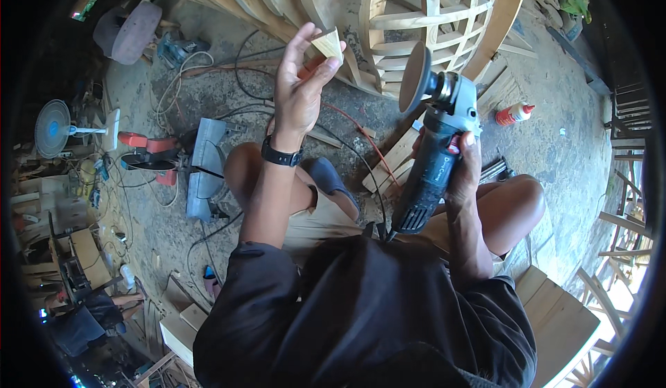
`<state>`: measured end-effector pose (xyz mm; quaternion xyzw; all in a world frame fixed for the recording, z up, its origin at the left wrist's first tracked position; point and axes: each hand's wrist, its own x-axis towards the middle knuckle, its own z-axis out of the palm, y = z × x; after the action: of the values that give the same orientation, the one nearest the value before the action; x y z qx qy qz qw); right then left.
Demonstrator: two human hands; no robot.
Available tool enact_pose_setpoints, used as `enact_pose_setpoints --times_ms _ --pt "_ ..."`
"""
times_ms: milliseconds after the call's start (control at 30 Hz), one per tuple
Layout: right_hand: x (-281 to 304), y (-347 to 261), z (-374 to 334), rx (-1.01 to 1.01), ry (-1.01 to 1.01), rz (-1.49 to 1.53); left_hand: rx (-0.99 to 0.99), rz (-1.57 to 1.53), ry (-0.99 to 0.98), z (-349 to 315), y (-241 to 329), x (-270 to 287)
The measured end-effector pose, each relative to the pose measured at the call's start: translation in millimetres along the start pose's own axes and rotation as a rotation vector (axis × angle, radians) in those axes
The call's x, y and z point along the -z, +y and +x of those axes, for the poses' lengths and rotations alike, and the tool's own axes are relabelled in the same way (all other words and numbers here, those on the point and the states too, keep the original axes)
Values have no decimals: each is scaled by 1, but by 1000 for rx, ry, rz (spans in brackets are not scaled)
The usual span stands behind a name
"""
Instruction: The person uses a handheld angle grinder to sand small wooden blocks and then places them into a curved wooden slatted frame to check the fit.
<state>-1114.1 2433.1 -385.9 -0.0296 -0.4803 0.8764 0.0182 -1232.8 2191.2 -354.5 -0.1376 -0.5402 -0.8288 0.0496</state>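
My left hand [303, 86], with a dark watch at the wrist, is raised and closed on a small pale wood block [329, 45] between thumb and fingers. In my right hand [466, 169] is an angle grinder [431, 159], gripped round its dark body with the thumb near the red switch. A round sanding disc [415, 77] on its head faces left, toward the block but apart from it. Whether the disc is spinning, I cannot tell. The grinder's cord runs down toward my lap.
Curved wooden frames with slats [430, 22] stand just ahead. A red-and-white glue bottle [515, 114] lies to the right on the concrete floor. Wood pieces [397, 158] rest between my legs. At left are a chop saw [205, 169], loose cables and a fan [53, 128]; farther back, a person [87, 325].
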Motion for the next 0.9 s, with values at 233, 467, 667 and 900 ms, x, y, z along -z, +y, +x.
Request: enact_pose_setpoints --times_ms 233,467,667,900 --pt "4 27 9 57 53 -99 67 132 19 -12 -16 10" --pt "1 35 11 27 17 -138 28 268 -41 -27 -17 2" --pt "1 35 12 12 24 -138 50 336 -74 -30 -19 -8" --pt "7 40 10 -27 50 -181 -67 539 -36 -32 -23 -12"
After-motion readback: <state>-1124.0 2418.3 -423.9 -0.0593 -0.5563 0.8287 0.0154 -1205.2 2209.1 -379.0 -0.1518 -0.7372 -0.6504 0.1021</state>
